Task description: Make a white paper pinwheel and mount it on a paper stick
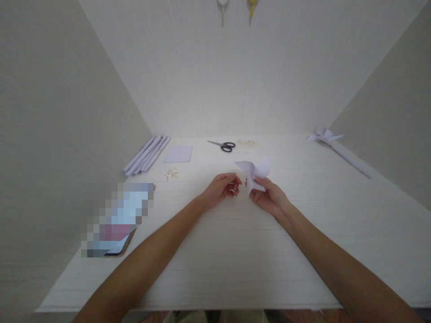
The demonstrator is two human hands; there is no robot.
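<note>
A white paper pinwheel with curled corners is pinched between the thumb and fingers of my right hand, a little above the table. The thumb presses near its middle, and the fingers hide part of its lower side. Just left of the pinwheel is my left hand, apart from it. Its fingers are loosely curled with a gap between them and the thumb, and nothing shows in them. Beyond the hands lie black-handled scissors and a square sheet of white paper.
Several rolled paper sticks lie at the back left. Small pale pieces are scattered near them, with another little pile beside the scissors. A phone, partly pixelated, rests at left. Another pinwheel on a paper stick lies at right.
</note>
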